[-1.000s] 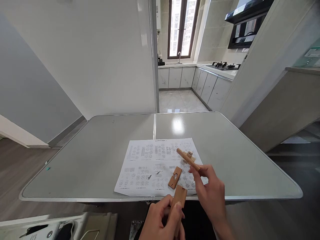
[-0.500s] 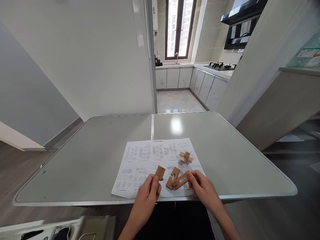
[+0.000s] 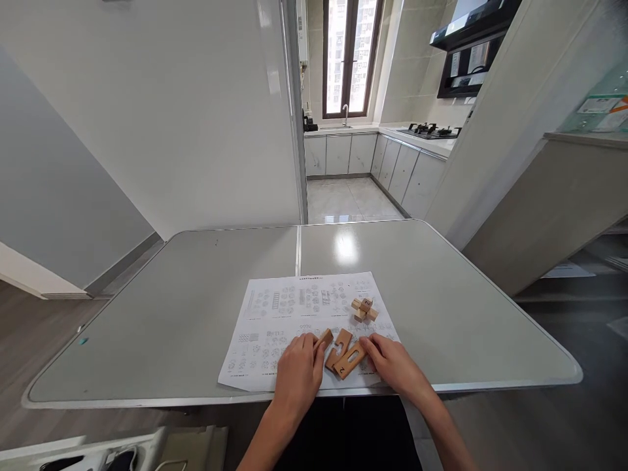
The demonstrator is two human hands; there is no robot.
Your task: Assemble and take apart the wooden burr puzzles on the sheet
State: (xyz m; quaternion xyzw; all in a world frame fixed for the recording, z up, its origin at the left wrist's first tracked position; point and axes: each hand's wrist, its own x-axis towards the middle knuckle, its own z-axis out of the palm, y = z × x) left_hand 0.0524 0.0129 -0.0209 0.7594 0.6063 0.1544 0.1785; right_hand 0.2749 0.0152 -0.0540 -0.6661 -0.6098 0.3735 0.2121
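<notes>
My left hand (image 3: 298, 367) is closed on a wooden puzzle piece (image 3: 324, 337), most of it hidden behind the fingers. A slotted wooden puzzle piece (image 3: 343, 370), marked with a 2, has its upper right end pinched in my right hand (image 3: 390, 364). Between the hands lies a notched wooden puzzle piece (image 3: 343, 339), partly covered by the slotted one. Farther back on the printed sheet (image 3: 275, 327) sits an assembled wooden burr puzzle (image 3: 364, 310), its sticks crossing one another.
The sheet with printed diagrams lies on a grey-green table (image 3: 161, 320) with a pale metal edge. A small teal bit (image 3: 83, 341) is at the table's left edge. Beyond are a white partition (image 3: 196, 118) and a kitchen counter (image 3: 363, 129). An open case (image 3: 122, 451) shows at lower left.
My left hand has rolled over with its piece, so the back of the hand now faces up. The slotted piece in my right hand has turned to a steeper angle.
</notes>
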